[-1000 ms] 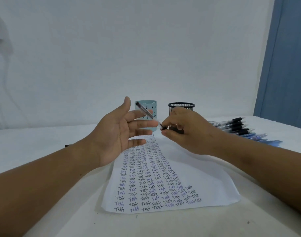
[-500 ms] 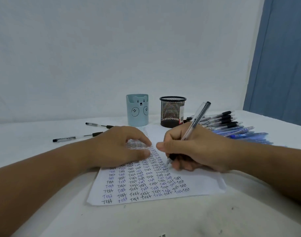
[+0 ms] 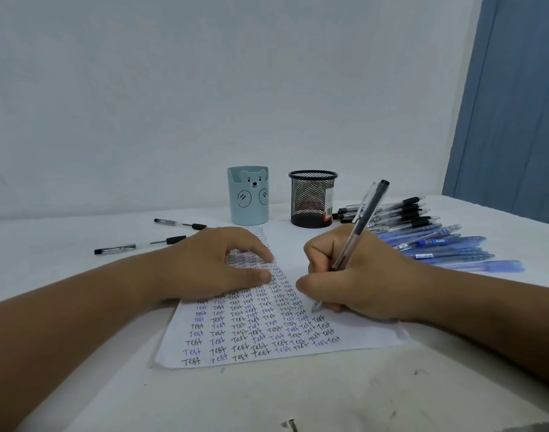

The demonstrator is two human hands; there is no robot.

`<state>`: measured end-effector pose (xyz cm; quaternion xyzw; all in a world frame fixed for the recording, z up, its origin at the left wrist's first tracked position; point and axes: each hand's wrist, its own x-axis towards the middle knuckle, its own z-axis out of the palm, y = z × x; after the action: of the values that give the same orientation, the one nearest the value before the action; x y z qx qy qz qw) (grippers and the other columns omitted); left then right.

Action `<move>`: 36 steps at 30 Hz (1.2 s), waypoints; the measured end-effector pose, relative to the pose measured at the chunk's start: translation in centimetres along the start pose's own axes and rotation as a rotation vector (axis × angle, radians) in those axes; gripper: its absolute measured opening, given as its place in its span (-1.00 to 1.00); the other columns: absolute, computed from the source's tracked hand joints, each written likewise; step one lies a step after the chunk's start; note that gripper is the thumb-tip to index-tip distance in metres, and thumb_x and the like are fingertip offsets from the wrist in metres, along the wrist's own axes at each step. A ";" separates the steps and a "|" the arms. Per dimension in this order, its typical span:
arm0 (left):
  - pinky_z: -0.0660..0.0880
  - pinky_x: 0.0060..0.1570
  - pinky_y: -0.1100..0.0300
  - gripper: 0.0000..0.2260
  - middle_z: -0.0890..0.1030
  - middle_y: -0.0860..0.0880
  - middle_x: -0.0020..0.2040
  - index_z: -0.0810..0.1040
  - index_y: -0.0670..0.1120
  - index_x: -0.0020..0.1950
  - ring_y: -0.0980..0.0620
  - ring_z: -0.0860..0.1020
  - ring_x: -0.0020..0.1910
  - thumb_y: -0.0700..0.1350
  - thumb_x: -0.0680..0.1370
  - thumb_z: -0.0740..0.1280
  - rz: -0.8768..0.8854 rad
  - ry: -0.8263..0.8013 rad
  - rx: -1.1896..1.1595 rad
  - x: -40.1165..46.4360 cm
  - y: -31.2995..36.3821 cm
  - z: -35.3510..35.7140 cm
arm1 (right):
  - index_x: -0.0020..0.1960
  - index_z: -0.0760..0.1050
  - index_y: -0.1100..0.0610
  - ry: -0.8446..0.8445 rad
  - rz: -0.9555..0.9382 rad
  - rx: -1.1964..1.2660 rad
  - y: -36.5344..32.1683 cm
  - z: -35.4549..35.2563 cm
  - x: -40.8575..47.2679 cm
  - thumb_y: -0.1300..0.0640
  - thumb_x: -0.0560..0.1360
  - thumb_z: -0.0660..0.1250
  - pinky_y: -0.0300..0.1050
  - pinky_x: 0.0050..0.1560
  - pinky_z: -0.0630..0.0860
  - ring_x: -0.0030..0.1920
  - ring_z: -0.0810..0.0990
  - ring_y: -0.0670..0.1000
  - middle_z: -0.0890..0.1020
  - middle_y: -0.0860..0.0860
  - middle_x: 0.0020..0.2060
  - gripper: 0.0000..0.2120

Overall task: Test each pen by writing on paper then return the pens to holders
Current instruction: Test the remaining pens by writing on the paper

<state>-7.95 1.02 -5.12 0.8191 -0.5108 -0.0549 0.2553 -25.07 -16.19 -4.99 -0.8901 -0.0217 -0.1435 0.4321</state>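
Head view: the right hand (image 3: 357, 275) pinches a clear pen (image 3: 354, 241) between thumb and curled fingers, in a writing grip. The pen leans up and away to the right, its dark cap end high above the knuckles and its tip (image 3: 316, 306) touching the paper (image 3: 360, 335) at the right end of the rows of handwriting. The left hand (image 3: 214, 263) rests palm down on the upper left part of the paper, fingers loosely bent and spread a little, thumb and forefinger tips pressing the sheet; it holds nothing.

The paper lies on the white bench (image 3: 267, 397), covered with columns of the word "Test" in black and blue ink. Behind it stand two holders side by side: a pale blue bear cup (image 3: 248, 194) on the left and a black mesh cup (image 3: 312, 199) on the right. I cannot tell what is inside either one.

Two loose pens (image 3: 136, 246) lie on the bench to the left of the bear cup, well apart from the rest. To the right of the mesh cup lies a pile of pens (image 3: 429, 235), black-gripped ones at the back and blue ones nearer.

A blue curtain (image 3: 516, 104) hangs at the far right.
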 end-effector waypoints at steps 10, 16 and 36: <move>0.34 0.40 0.17 -0.68 0.53 0.38 0.21 0.58 0.33 0.16 0.39 0.43 0.26 0.32 0.43 0.39 0.018 0.007 0.030 -0.2 0.0 0.1 | -0.45 0.30 0.10 -0.005 0.022 -0.011 -0.4 0.1 0.1 0.34 0.45 0.40 -0.10 -0.39 0.39 -0.50 0.46 0.01 0.47 0.09 -0.54 -0.59; 0.36 0.39 0.16 -0.71 0.54 0.34 0.20 0.58 0.28 0.14 0.36 0.45 0.25 0.28 0.46 0.38 0.042 0.024 0.034 -0.3 -0.1 0.5 | -0.42 0.32 0.16 0.003 0.005 -0.029 -0.4 0.2 -0.1 0.30 0.46 0.41 -0.07 -0.38 0.40 -0.47 0.44 0.02 0.48 0.16 -0.52 -0.64; 0.33 0.05 0.30 -0.57 0.56 0.23 0.05 0.60 0.25 0.02 0.26 0.46 0.14 0.43 0.27 0.34 0.184 -0.026 0.039 1.9 -1.1 -0.2 | -0.43 0.28 0.13 0.023 -0.112 -0.091 0.6 0.1 0.3 0.21 0.39 0.38 0.00 -0.40 0.31 -0.46 0.34 0.05 0.40 0.20 -0.48 -0.67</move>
<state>-6.07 -0.11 -5.13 0.7727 -0.5882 -0.0319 0.2366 -24.66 -16.55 -5.44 -0.9046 -0.0600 -0.1785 0.3825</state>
